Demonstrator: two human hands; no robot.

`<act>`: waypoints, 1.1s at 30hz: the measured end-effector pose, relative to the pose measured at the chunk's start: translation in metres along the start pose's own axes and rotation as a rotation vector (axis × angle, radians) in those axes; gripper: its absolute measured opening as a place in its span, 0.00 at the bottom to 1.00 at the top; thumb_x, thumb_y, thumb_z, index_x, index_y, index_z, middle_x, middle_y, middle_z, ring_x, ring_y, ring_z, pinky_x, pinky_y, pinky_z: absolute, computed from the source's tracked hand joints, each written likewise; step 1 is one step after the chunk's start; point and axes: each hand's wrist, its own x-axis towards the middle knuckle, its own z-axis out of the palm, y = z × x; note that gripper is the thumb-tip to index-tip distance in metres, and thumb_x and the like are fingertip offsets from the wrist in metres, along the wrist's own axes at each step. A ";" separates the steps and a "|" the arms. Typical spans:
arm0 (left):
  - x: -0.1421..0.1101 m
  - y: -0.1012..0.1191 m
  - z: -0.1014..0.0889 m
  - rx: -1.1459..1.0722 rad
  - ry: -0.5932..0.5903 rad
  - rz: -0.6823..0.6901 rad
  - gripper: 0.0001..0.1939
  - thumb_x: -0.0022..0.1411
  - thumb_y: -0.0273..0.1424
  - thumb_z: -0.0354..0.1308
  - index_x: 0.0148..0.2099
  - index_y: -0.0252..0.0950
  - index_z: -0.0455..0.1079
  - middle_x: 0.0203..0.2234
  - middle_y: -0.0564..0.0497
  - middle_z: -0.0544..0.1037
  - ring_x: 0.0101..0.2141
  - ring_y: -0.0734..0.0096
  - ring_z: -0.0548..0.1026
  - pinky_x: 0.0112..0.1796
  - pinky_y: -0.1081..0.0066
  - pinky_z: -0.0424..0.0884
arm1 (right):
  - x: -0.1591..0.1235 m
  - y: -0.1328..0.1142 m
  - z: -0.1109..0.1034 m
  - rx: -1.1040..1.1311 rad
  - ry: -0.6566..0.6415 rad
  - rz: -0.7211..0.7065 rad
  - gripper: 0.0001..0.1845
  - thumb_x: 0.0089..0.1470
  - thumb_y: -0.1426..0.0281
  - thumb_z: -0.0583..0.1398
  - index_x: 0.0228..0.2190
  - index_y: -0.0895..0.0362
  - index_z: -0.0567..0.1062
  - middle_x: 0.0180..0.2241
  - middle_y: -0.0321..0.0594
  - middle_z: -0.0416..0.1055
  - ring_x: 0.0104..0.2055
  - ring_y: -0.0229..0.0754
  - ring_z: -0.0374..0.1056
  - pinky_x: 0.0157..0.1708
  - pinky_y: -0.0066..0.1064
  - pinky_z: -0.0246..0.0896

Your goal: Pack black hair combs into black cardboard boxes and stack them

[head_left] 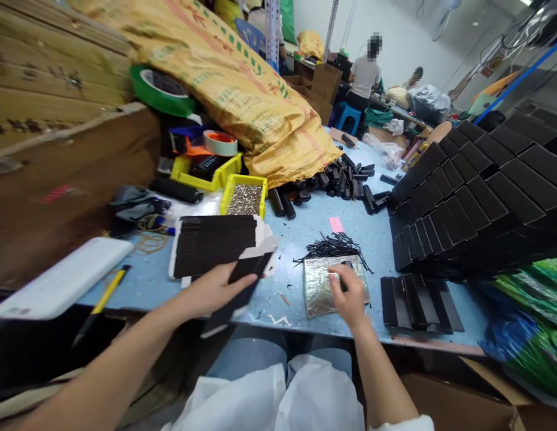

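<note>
While the left hand (pixel 210 291) grips a flat black carton (pixel 230 308) over the near edge of the bench (pixel 365 230), the right hand (pixel 351 296) curls its fingers round a small black piece (pixel 344 282) above a silvery pad (pixel 317 292). Just beyond the left hand lies a stack of black cards (pixel 215 242). Behind it, a yellow bin (pixel 265 206) holds many small, shiny metal pieces (pixel 244 199); farther back, a second yellow bin (pixel 182 177) contains a dark device with buttons (pixel 209 163). Stacked black boxes (pixel 466 203) stand at right. A bulky yellow sack (pixel 260 114) lies beyond the bins, its contents hidden.
</note>
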 end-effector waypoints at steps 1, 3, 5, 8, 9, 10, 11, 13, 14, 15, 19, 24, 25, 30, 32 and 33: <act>-0.003 0.014 0.012 -0.158 -0.061 0.034 0.18 0.58 0.45 0.55 0.44 0.40 0.74 0.37 0.45 0.80 0.43 0.50 0.77 0.46 0.57 0.71 | 0.002 -0.018 0.006 0.037 -0.035 -0.099 0.16 0.61 0.68 0.56 0.50 0.48 0.72 0.46 0.44 0.72 0.50 0.47 0.68 0.51 0.45 0.64; -0.009 0.034 0.038 -0.387 -0.126 0.052 0.17 0.57 0.44 0.57 0.43 0.40 0.75 0.37 0.46 0.80 0.44 0.50 0.76 0.47 0.58 0.71 | 0.004 -0.046 0.018 0.017 -0.034 -0.224 0.20 0.60 0.68 0.58 0.54 0.49 0.70 0.52 0.45 0.69 0.54 0.48 0.65 0.54 0.45 0.62; -0.015 0.041 0.060 -0.543 -0.123 0.044 0.17 0.53 0.43 0.60 0.42 0.39 0.74 0.37 0.45 0.80 0.44 0.50 0.75 0.47 0.57 0.72 | 0.001 -0.059 0.026 -0.029 -0.004 -0.279 0.18 0.58 0.68 0.60 0.51 0.49 0.72 0.52 0.45 0.68 0.55 0.49 0.64 0.54 0.45 0.62; -0.023 0.031 0.069 -0.683 -0.170 0.052 0.22 0.49 0.41 0.65 0.46 0.38 0.72 0.38 0.45 0.78 0.42 0.53 0.75 0.44 0.58 0.72 | -0.011 -0.061 0.028 0.021 -0.050 -0.316 0.10 0.58 0.64 0.61 0.42 0.49 0.76 0.44 0.41 0.71 0.48 0.46 0.67 0.48 0.41 0.65; -0.025 0.026 0.068 -0.689 -0.200 0.060 0.25 0.48 0.40 0.66 0.49 0.39 0.70 0.38 0.46 0.77 0.41 0.55 0.75 0.43 0.59 0.73 | -0.015 -0.061 0.026 0.034 -0.075 -0.293 0.12 0.58 0.63 0.61 0.44 0.49 0.75 0.44 0.42 0.71 0.47 0.46 0.67 0.48 0.41 0.66; -0.026 0.023 0.067 -0.679 -0.224 0.067 0.27 0.48 0.40 0.67 0.51 0.39 0.69 0.37 0.47 0.77 0.39 0.57 0.75 0.42 0.61 0.73 | -0.017 -0.060 0.025 0.028 -0.088 -0.259 0.15 0.59 0.62 0.60 0.47 0.50 0.74 0.45 0.43 0.70 0.48 0.46 0.66 0.48 0.42 0.65; -0.027 0.020 0.067 -0.660 -0.245 0.072 0.29 0.47 0.39 0.68 0.52 0.40 0.68 0.37 0.48 0.76 0.38 0.59 0.74 0.40 0.63 0.73 | -0.017 -0.061 0.024 0.006 -0.087 -0.228 0.19 0.60 0.61 0.59 0.51 0.51 0.71 0.48 0.45 0.69 0.50 0.47 0.65 0.50 0.43 0.64; -0.028 0.019 0.069 -0.649 -0.284 0.083 0.30 0.47 0.40 0.68 0.52 0.39 0.67 0.36 0.49 0.76 0.37 0.61 0.74 0.39 0.64 0.72 | -0.014 -0.062 0.022 -0.058 -0.069 -0.223 0.23 0.61 0.62 0.59 0.56 0.50 0.68 0.50 0.46 0.67 0.52 0.49 0.63 0.52 0.44 0.62; -0.028 0.020 0.072 -0.665 -0.304 0.088 0.29 0.47 0.42 0.68 0.51 0.38 0.68 0.36 0.48 0.76 0.37 0.60 0.74 0.40 0.64 0.72 | -0.012 -0.062 0.021 -0.073 -0.062 -0.244 0.22 0.60 0.62 0.59 0.55 0.49 0.69 0.49 0.45 0.68 0.52 0.48 0.63 0.53 0.44 0.61; -0.027 0.021 0.074 -0.685 -0.322 0.094 0.29 0.47 0.44 0.68 0.50 0.37 0.69 0.37 0.47 0.76 0.39 0.58 0.74 0.41 0.63 0.72 | -0.009 -0.062 0.020 -0.066 -0.059 -0.263 0.20 0.59 0.61 0.60 0.52 0.49 0.71 0.47 0.44 0.69 0.51 0.48 0.63 0.52 0.43 0.61; -0.027 0.021 0.076 -0.523 -0.213 0.070 0.42 0.41 0.45 0.71 0.56 0.35 0.65 0.43 0.44 0.77 0.44 0.52 0.74 0.47 0.59 0.69 | -0.002 -0.055 0.006 0.031 -0.248 -0.248 0.08 0.57 0.61 0.63 0.32 0.53 0.78 0.39 0.42 0.70 0.46 0.46 0.63 0.49 0.41 0.61; -0.036 0.025 0.059 -0.112 -0.089 0.212 0.33 0.59 0.39 0.60 0.64 0.42 0.55 0.52 0.43 0.73 0.50 0.54 0.73 0.52 0.59 0.66 | -0.005 -0.039 0.003 0.550 -0.134 0.150 0.12 0.57 0.56 0.61 0.32 0.52 0.75 0.36 0.39 0.67 0.38 0.41 0.65 0.40 0.35 0.63; -0.037 0.029 0.058 -0.075 -0.088 0.293 0.25 0.62 0.37 0.56 0.60 0.42 0.59 0.54 0.43 0.71 0.51 0.56 0.72 0.52 0.61 0.66 | -0.006 -0.036 0.009 0.711 -0.101 0.287 0.15 0.55 0.54 0.62 0.37 0.51 0.75 0.35 0.38 0.66 0.33 0.39 0.64 0.34 0.32 0.64; -0.031 0.051 0.064 -0.069 -0.148 0.377 0.25 0.57 0.36 0.61 0.54 0.40 0.56 0.47 0.46 0.70 0.42 0.63 0.72 0.44 0.64 0.70 | -0.016 -0.028 0.039 1.108 -0.200 0.636 0.26 0.49 0.49 0.64 0.46 0.51 0.75 0.30 0.35 0.70 0.26 0.36 0.63 0.28 0.28 0.62; -0.025 0.055 0.069 -0.091 -0.208 0.391 0.30 0.52 0.39 0.67 0.53 0.41 0.57 0.47 0.47 0.69 0.45 0.60 0.71 0.47 0.62 0.68 | -0.016 -0.027 0.038 1.087 -0.188 0.610 0.28 0.47 0.54 0.67 0.48 0.51 0.75 0.36 0.38 0.73 0.34 0.39 0.69 0.37 0.30 0.66; -0.022 0.055 0.072 -0.103 -0.233 0.398 0.31 0.50 0.39 0.68 0.53 0.41 0.58 0.48 0.47 0.69 0.46 0.59 0.71 0.49 0.60 0.67 | -0.015 -0.027 0.036 1.057 -0.197 0.586 0.28 0.47 0.56 0.68 0.50 0.50 0.75 0.39 0.38 0.74 0.37 0.41 0.70 0.40 0.31 0.66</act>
